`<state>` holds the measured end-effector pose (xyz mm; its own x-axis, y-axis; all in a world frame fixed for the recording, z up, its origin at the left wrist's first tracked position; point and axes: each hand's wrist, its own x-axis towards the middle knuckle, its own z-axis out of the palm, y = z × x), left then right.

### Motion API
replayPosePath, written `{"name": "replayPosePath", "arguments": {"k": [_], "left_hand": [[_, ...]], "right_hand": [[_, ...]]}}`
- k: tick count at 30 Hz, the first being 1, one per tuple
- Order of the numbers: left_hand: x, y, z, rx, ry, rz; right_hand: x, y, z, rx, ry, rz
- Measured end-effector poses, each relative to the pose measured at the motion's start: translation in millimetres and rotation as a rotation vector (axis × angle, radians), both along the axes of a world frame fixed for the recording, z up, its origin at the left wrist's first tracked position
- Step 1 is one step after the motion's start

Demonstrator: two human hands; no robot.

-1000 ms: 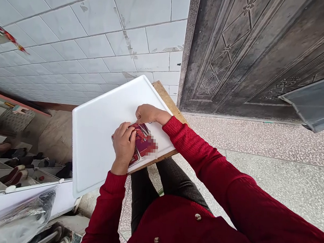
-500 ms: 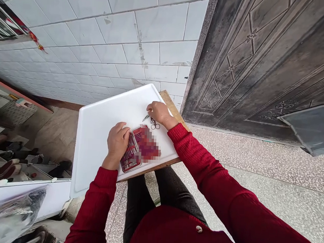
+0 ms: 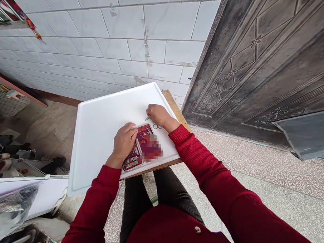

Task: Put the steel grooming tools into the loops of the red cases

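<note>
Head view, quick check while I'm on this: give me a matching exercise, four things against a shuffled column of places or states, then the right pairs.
1. Left hand
2. Case
3. Scissor loops
4. Right hand

A. Beside the right wrist, partly hidden
B. Fingers at a slim metal tool
C. Over the case's left part
D. Lying open on the white board

Pairs: 1-C, 2-D, 3-A, 4-B

My left hand (image 3: 124, 141) is palm-down, fingers (image 3: 131, 130) gently bent. My right hand (image 3: 159, 116) curls, fingertips (image 3: 148, 113) drawn together, as both arms (image 3: 211, 166) stretch forward.
</note>
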<state>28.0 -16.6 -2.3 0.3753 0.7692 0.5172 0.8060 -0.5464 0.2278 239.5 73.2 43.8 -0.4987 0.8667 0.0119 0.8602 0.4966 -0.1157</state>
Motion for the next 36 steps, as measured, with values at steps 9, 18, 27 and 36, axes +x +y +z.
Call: {"name": "replayPosePath", "arguments": {"k": [9,18,27,36], "left_hand": [[0,-3,0.7,-0.015,-0.005,-0.014],[-2,-3,-1.5,-0.014,-0.007,-0.012],[-1,-1,-2.7,-0.013,-0.033,-0.028],[-3,-2,-7.2,-0.006,-0.044,-0.025]], "right_hand": [[5,6,16,0.059,-0.277,0.318],[7,18,12,0.111,-0.361,0.464],[0,17,18,0.169,-0.514,0.59],[-9,19,21,0.112,-0.498,0.455]]}}
